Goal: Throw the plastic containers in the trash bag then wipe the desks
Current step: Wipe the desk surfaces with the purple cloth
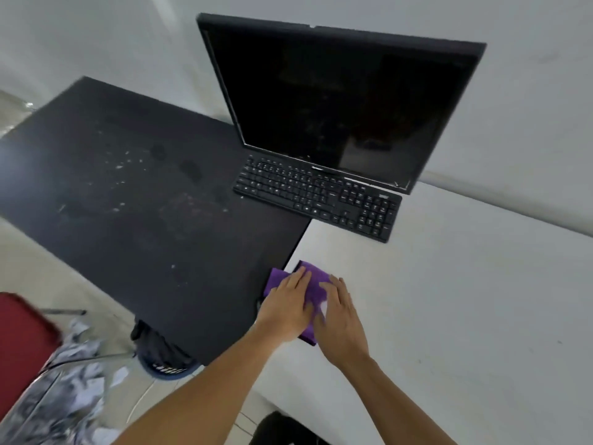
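Two hands, left hand (288, 305) and right hand (341, 319), press flat-fingered on the purple cloth (313, 277), which straddles the seam between black desk (144, 239) and white desk (449, 300). No plastic containers show on either desk. Pale crumbs (122, 165) beyond the left hand suggest most of the wiping remains.

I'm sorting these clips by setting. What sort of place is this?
Probably an office or computer room: a monitor and keyboard sit where a black desk meets a white desk, against a plain wall. A red chair stands beside them.
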